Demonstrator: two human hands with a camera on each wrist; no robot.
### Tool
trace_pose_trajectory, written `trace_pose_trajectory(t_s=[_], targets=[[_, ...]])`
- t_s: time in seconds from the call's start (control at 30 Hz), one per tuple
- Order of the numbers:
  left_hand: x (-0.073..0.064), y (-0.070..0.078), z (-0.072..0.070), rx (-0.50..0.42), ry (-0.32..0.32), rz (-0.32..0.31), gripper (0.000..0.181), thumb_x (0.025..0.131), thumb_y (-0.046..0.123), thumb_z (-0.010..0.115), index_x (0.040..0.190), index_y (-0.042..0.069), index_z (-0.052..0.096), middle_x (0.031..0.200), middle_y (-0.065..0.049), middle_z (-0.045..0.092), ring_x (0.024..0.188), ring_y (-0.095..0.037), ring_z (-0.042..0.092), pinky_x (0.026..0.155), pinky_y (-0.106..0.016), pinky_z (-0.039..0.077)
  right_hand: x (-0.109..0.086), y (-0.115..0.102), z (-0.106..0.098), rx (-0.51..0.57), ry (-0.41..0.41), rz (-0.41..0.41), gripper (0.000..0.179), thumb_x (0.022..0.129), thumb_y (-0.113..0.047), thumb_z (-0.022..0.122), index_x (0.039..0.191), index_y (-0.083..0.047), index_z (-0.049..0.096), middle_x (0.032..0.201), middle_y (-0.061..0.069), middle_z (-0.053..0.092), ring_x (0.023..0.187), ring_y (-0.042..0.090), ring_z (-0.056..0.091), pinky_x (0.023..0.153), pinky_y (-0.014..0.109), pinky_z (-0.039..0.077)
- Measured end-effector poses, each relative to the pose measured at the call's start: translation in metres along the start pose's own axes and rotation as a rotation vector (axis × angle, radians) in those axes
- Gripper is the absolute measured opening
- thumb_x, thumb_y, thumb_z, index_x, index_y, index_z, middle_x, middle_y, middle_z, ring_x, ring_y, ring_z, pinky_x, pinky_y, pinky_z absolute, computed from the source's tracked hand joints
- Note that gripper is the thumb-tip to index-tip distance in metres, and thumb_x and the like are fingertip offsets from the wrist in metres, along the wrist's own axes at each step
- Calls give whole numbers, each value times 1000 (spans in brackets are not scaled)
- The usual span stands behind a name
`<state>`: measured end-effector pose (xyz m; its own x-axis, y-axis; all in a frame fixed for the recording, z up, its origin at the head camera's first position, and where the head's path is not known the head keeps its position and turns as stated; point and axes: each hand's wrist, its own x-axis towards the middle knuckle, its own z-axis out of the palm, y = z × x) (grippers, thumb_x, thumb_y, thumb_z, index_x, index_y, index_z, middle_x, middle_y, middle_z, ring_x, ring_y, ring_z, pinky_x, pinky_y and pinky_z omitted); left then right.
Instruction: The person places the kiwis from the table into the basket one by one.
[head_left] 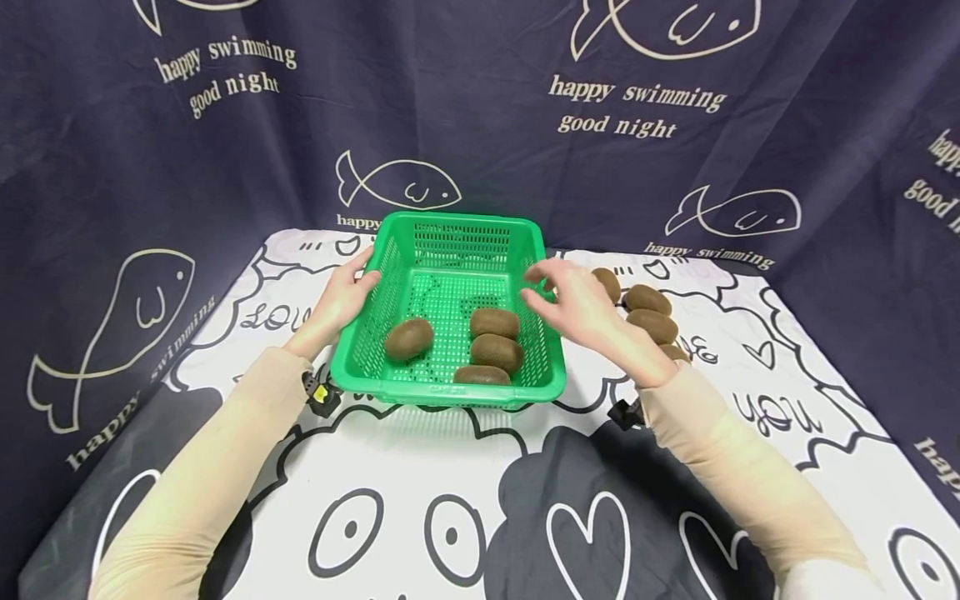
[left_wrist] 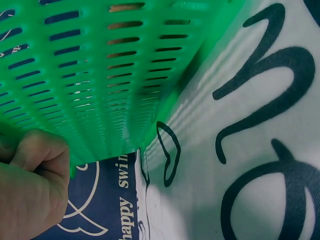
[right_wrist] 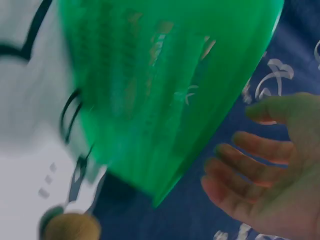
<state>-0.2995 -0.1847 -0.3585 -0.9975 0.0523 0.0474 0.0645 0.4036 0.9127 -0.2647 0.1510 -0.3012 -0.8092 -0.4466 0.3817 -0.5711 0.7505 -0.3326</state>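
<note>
A green plastic basket [head_left: 450, 389] with slotted walls stands in the middle of the table. Inside it, several brown kiwis lie on the floor: one kiwi [head_left: 409, 339] on the left, the others, such as this kiwi [head_left: 497, 354], in a row along the right. My left hand [head_left: 341, 298] holds the basket's left rim, its fingers curled over the edge in the left wrist view. By the right rim hovers my right hand [head_left: 576, 307], holding nothing. In the right wrist view its fingers [right_wrist: 255, 165] are spread and apart from the basket wall.
Several more kiwis lie on the table right of the basket, partly behind the right hand and forearm, among them one kiwi [head_left: 647, 300]. A white patterned cloth [head_left: 390, 467] covers the table. Dark blue curtain [head_left: 480, 108] hangs behind it.
</note>
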Motion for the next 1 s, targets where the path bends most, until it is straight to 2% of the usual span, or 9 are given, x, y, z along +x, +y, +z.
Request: trace_pose_trajectory(t_s=[0.13,0.27,0.33,0.5,0.63,0.8,1.0], targets=[[0,1,0,-7,-1,-2,56,103,22,41,155,21,21,138,-24,51,99,-35,63,72,-24,59,2,29,2,-50,34,144,29,90,-22,59,108,-1,66,108,17,68,92,32,65,80,46,53],[0,0,0,-17,-2,-1,56,102,21,41,155,19,21,139,-25,50,100,-35,63,76,-30,60,3,54,6,-144,-20,269,37,88,-24,57,114,1,63,114,22,63,103,39,61,85,54,51],[1,0,0,-18,-3,0,56,102,21,41,155,19,20,140,-25,49,102,-37,62,77,-32,60,3,64,8,-191,-55,310,39,86,-24,58,116,2,61,114,24,61,105,42,59,83,58,51],[1,-1,0,-26,-5,3,57,102,20,41,155,19,20,140,-25,49,104,-41,61,76,-33,61,6,78,15,-260,-146,377,40,85,-26,62,112,3,57,112,29,57,104,47,57,80,63,51],[2,-2,0,-37,-2,5,57,102,20,41,155,19,20,139,-26,50,104,-42,61,77,-35,61,8,83,22,-291,-193,425,42,85,-30,66,108,3,55,115,31,52,107,49,55,83,65,50],[2,-3,1,-24,-6,-4,56,103,21,40,155,20,19,139,-25,50,104,-40,61,80,-37,60,10,88,28,-302,-240,489,45,85,-30,64,113,4,54,120,33,44,111,50,50,86,65,49],[2,-3,0,-16,-8,-10,56,103,22,40,155,21,19,133,-27,53,102,-39,62,78,-37,60,11,90,31,-301,-276,503,44,85,-28,63,114,5,55,124,33,41,119,51,43,91,66,47]])
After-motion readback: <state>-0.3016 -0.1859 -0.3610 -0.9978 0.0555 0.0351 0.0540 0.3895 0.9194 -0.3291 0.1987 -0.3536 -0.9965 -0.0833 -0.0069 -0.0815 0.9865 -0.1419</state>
